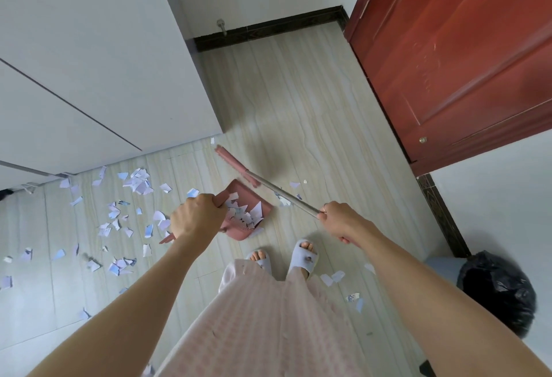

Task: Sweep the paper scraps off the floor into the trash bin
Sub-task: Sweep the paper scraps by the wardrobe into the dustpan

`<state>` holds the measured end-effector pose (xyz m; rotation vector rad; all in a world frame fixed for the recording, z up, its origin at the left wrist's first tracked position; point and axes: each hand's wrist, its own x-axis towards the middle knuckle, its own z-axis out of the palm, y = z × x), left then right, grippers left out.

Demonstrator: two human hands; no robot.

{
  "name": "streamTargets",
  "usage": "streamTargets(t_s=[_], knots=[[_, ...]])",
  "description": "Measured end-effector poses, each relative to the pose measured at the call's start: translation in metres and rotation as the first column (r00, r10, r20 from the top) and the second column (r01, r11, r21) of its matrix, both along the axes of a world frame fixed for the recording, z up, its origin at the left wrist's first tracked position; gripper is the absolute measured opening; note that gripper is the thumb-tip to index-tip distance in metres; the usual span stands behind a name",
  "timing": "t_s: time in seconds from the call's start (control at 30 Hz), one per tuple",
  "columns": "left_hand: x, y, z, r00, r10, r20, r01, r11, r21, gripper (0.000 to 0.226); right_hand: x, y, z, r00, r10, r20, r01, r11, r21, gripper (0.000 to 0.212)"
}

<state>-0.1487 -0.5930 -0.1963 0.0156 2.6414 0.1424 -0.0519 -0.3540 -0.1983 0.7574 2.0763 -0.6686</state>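
My left hand (195, 216) grips the handle of a pink dustpan (259, 201), which is held over the floor and holds a heap of torn paper. My right hand (339, 217) is closed around the metal pole of a broom (283, 194); its pink head (237, 166) points away, just beyond the dustpan. Paper scraps (119, 221) lie scattered over the pale floor to the left. A few more scraps (333, 278) lie by my right foot. The trash bin (498, 287), lined with a black bag, stands at the lower right against the wall.
A white cabinet (89, 72) fills the upper left, its base bordering the scraps. A red-brown door (460, 57) is at the upper right, with dark skirting (268, 28) along the far wall. My feet in grey slippers (303, 255) stand just behind the dustpan.
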Motion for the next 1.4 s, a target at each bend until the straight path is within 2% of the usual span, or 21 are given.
streamTargets(t_s=[0.2,0.37,0.53,0.77,0.9,1.0,1.13,1.23,1.4], knots=[[0.02,0.016,0.007,0.988,-0.148,-0.046,0.146,0.989,-0.034,0.048,0.017,0.023,-0.001,1.0,0.009,0.002,-0.01,0.985,0.173,0.028],[0.042,0.038,0.003,0.97,-0.241,-0.03,0.237,0.967,-0.095,0.047,0.032,0.043,-0.012,1.0,-0.019,0.024,0.013,0.971,0.239,0.026],[0.06,0.049,-0.007,0.983,-0.18,-0.036,0.176,0.98,-0.095,0.046,0.048,0.061,-0.032,0.999,0.029,0.037,-0.038,0.963,0.266,0.026],[0.068,0.058,-0.011,0.99,-0.124,-0.068,0.119,0.99,-0.07,0.049,0.079,0.041,-0.033,0.953,0.276,0.121,-0.296,0.934,0.201,0.029],[0.068,0.057,-0.008,0.992,-0.118,-0.043,0.115,0.991,-0.073,0.046,0.067,0.061,0.0,0.955,0.212,0.206,-0.226,0.973,0.047,0.023],[0.07,0.056,-0.003,0.995,-0.1,-0.016,0.098,0.992,-0.076,0.048,0.058,0.068,0.02,0.958,0.184,0.22,-0.183,0.983,-0.025,0.03],[0.075,0.052,0.003,0.995,-0.095,-0.008,0.094,0.992,-0.083,0.048,0.053,0.063,0.033,0.966,0.186,0.179,-0.191,0.982,0.009,0.018],[0.077,0.047,0.003,0.997,-0.073,-0.019,0.071,0.996,-0.062,0.047,0.049,0.066,0.033,0.978,0.152,0.141,-0.16,0.986,0.048,0.023],[0.082,0.033,-0.004,1.0,-0.019,-0.018,0.018,0.999,-0.046,0.044,0.049,0.05,0.014,0.98,0.175,0.096,-0.189,0.969,0.162,0.016]])
